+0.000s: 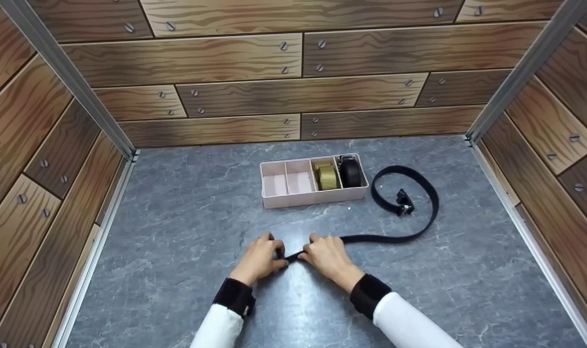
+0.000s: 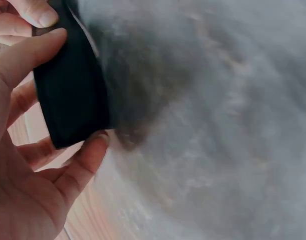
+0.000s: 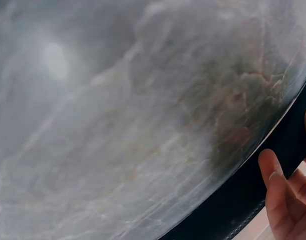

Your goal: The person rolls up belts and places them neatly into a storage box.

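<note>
A long black belt (image 1: 395, 239) lies on edge on the grey marbled surface, its buckle (image 1: 405, 203) at the far right end, inside a loop. My left hand (image 1: 259, 257) holds the belt's free end between curled fingers and thumb; in the left wrist view the flat black end (image 2: 73, 95) sits between thumb and fingers. Just to the right, my right hand (image 1: 328, 256) pinches the strap a short way along. In the right wrist view the strap (image 3: 217, 215) runs from those fingers (image 3: 277, 195) to the lower edge.
Beyond the hands stands a pale pink box (image 1: 315, 197) with compartments. A coiled olive-yellow belt (image 1: 326, 176) and a coiled black belt (image 1: 351, 173) fill its right-hand compartments. Wood-patterned walls (image 1: 235, 96) enclose the surface at the back and both sides.
</note>
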Demonstrator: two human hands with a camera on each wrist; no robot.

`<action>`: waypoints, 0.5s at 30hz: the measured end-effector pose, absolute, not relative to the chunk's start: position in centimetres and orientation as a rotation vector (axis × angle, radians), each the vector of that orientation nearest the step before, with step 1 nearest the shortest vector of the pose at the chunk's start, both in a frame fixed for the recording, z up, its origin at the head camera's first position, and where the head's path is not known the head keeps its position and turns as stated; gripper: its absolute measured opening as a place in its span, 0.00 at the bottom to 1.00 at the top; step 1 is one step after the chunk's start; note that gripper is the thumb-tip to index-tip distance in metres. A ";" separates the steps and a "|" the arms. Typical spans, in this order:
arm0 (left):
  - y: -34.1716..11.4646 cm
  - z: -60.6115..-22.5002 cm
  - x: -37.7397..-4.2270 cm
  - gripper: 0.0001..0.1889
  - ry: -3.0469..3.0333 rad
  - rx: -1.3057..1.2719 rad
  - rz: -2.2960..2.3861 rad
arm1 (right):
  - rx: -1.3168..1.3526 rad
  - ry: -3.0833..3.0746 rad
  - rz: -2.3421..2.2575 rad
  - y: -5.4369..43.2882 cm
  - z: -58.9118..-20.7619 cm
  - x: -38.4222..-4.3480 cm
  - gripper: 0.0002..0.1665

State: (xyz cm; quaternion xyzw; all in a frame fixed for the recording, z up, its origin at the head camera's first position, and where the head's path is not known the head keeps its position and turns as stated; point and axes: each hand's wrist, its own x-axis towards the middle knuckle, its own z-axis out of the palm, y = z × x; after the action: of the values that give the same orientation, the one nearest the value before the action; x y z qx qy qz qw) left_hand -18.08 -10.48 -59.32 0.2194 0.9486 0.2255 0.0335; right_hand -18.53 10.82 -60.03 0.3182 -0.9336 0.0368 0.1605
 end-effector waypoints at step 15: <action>-9.8 -59.9 -18.2 0.24 2.829 0.641 0.988 | 0.971 -2.649 0.128 10.6 -60.3 -19.0 0.18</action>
State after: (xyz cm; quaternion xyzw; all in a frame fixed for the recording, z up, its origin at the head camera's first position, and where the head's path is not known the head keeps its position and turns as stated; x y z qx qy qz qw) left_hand -18.24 -9.82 -59.89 0.2091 0.9225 0.3222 0.0386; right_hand -19.00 10.55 -60.27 0.3394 -0.9262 0.0448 0.1581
